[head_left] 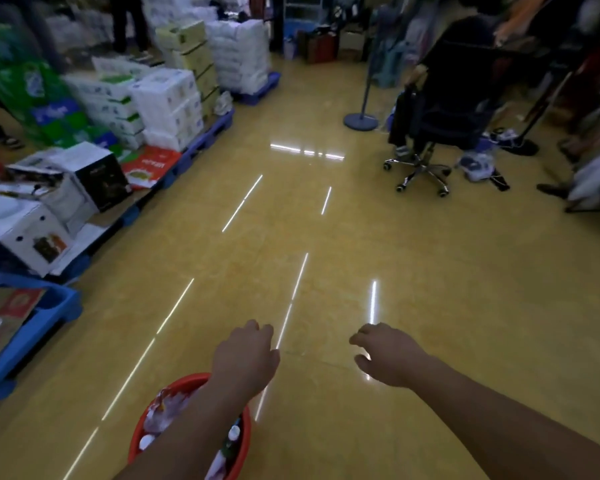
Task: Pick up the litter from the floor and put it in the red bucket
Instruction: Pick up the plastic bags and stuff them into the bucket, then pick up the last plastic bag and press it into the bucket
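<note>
Two hands empty: left hand [245, 355] loosely curled, right hand [385, 355] spread, above glossy yellow floor [326, 237] | round red plastic bucket [184, 381] under left forearm, holding collected litter [167, 410] | no loose litter seen nearby | scan aisle edges; keep bucket within reach.

Red bucket [140, 434], glossy yellow floor [430, 289], blue pallets [52, 306], black chair [454, 109]

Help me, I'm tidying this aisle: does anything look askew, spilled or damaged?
The cartons on the pallet at left lie tumbled and tilted, one apparently torn open. The floor ahead shows only light reflections, no spill.
</note>
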A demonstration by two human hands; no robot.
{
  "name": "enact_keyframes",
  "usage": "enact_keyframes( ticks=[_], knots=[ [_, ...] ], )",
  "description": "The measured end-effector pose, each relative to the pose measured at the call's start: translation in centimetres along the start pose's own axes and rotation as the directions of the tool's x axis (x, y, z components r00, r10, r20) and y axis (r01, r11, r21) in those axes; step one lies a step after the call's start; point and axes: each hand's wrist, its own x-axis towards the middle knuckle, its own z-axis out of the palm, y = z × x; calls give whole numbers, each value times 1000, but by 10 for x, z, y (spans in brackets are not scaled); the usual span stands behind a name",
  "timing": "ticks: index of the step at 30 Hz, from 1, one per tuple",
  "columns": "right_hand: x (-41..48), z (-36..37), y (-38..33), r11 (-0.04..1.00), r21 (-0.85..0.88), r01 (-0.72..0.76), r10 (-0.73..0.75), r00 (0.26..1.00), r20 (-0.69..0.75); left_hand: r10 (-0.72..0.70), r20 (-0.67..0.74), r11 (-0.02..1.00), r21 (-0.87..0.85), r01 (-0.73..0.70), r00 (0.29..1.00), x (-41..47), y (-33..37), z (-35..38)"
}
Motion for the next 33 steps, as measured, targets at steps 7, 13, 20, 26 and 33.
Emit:
enact_keyframes(
  ticks=[7,13,20,26,33],
  knots=[
    [-95,-46,54,994,17,-105,105,993,-61,123,-64,992,32,-121,990,-31,89,-48],
    [-174,-82,102,983,44,-181,185,974,-128,251,-108,968,41,-248,962,-51,173,-102],
    [-266,-101,178,955,71,-287,295,937,-185,397,-131,917,96,-387,908,-67,282,-133],
    [-349,-93,247,916,96,-390,402,893,-201,521,-110,852,122,-509,846,-82,394,-133],
    [-442,-75,311,841,134,-525,541,816,-203,664,-59,744,151,-651,745,-98,512,-119]
  ],
)
